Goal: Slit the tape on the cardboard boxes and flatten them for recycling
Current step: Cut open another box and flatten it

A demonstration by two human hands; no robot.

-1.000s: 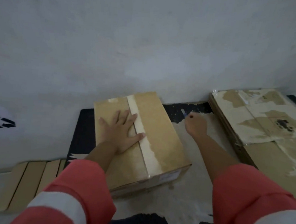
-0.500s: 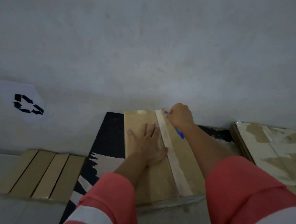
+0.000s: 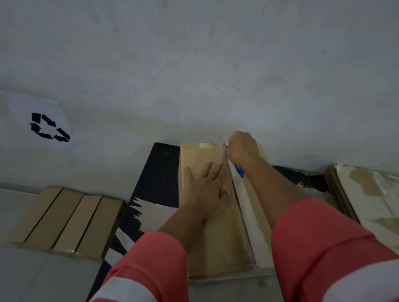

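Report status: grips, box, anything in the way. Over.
Left grip open, flat on box. Right grip holds blue cutter at far end of tape. Nothing lies on tape; left grip close beside it.

The closed brown cardboard box [image 3: 216, 245] lies by the wall, pale tape [image 3: 248, 214] along its top, a blue cutter [image 3: 239, 172] at the far end.

- Left sleeve [image 3: 149, 271]: loose salmon-red fabric, ending partway up the forearm.
- Right sleeve [image 3: 323, 247]: the same salmon-red fabric, with soft folds at the cuff.
- White band [image 3: 370, 289]: a broad stripe crosses each sleeve higher up.
- Left hand [image 3: 205, 191] and right hand [image 3: 242, 146]: bare, as are the forearms.
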